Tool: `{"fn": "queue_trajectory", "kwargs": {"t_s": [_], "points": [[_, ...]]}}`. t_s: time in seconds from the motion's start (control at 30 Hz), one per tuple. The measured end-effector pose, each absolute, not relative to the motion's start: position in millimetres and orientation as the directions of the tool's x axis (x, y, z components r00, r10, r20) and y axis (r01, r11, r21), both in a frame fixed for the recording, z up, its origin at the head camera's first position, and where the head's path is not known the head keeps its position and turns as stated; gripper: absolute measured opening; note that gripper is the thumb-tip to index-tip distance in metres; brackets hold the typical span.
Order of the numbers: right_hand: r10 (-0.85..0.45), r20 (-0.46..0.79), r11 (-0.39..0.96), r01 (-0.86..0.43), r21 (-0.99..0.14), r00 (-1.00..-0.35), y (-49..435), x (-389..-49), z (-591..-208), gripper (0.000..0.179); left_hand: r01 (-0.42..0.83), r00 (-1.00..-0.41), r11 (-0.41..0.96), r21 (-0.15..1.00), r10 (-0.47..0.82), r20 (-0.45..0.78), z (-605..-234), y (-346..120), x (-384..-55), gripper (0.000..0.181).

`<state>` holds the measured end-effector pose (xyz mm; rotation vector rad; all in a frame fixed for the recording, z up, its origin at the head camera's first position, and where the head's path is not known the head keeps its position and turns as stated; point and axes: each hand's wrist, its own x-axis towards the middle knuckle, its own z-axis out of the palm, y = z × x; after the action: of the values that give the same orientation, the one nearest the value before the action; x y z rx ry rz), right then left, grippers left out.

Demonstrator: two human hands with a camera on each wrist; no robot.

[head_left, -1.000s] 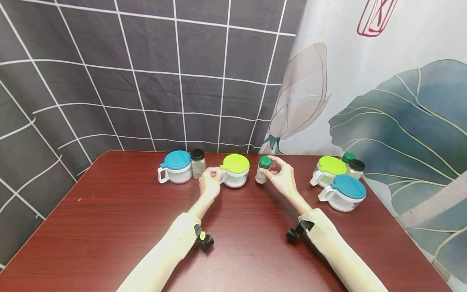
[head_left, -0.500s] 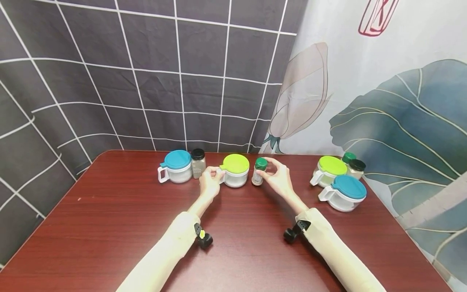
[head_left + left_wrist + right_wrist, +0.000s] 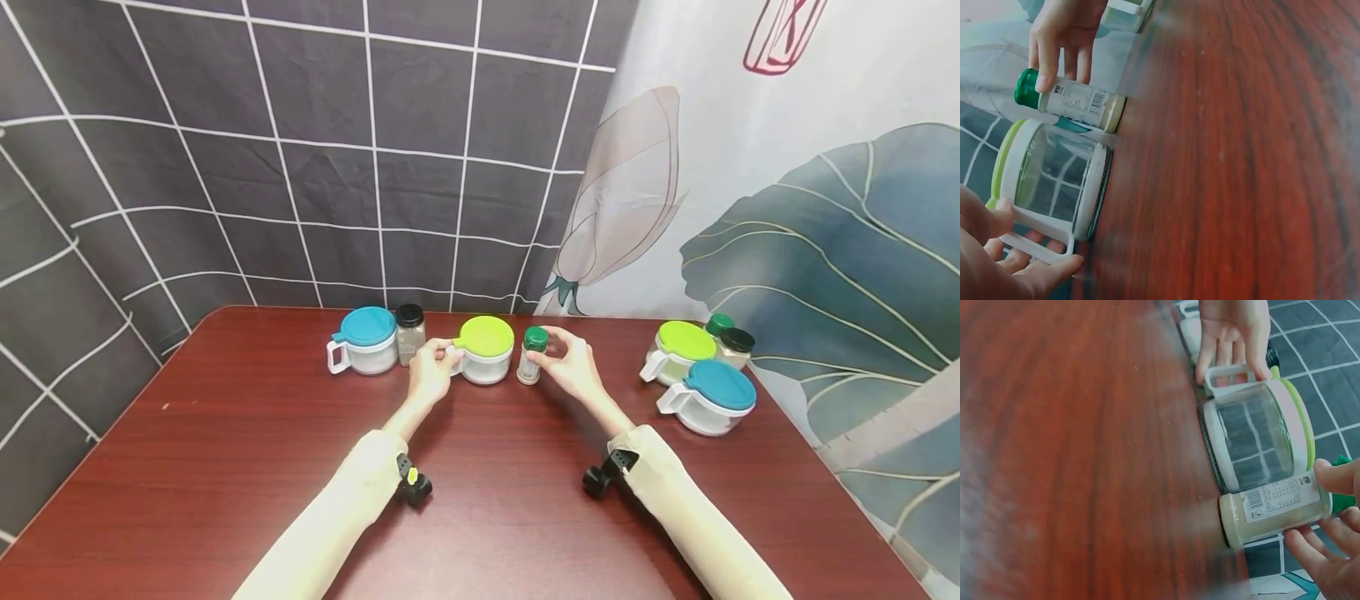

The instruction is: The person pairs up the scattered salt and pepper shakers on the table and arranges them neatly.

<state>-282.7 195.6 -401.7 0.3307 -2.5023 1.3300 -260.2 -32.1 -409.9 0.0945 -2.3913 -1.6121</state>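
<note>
My left hand [image 3: 431, 372] grips the white handle [image 3: 1038, 236] of a clear seasoning jar with a lime-green lid [image 3: 486, 337]. That jar stands upright on the table. Just right of it, a small spice bottle [image 3: 529, 357] with a green cap and a printed label stands upright, a narrow gap between the two in the head view. My right hand [image 3: 573, 367] holds this bottle near its cap, with the thumb on the near side and fingers on the other, as the right wrist view [image 3: 1329, 531] shows.
Left of my left hand are a blue-lidded jar [image 3: 367, 342] and a black-capped spice bottle [image 3: 410, 335]. At the right stand another lime-lidded jar [image 3: 678, 352], a blue-lidded jar [image 3: 712, 398], a green-capped bottle [image 3: 720, 323] and a black-capped bottle [image 3: 735, 346]. Curtains hang behind the table [image 3: 495, 508].
My right hand has moved the green-capped spice bottle left, closer to the lime-lidded jar; over the last half second it barely moves. The left hand keeps its hold on the jar handle.
</note>
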Motion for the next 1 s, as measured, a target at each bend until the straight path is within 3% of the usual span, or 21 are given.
{"fn": "queue_trajectory", "kwargs": {"t_s": [0.53,1.0], "points": [[-0.099,0.276,0.560,-0.283,-0.778,-0.956,194,-295,-394,0.044,0.199,-0.948,0.458,0.866,-0.136,0.289,-409,-34,-264,0.019],[-0.106,0.243,0.540,-0.261,-0.800,-0.964,194,-301,-393,0.043,0.191,-0.970,0.434,0.880,-0.056,0.238,-403,-38,-271,0.016]]}}
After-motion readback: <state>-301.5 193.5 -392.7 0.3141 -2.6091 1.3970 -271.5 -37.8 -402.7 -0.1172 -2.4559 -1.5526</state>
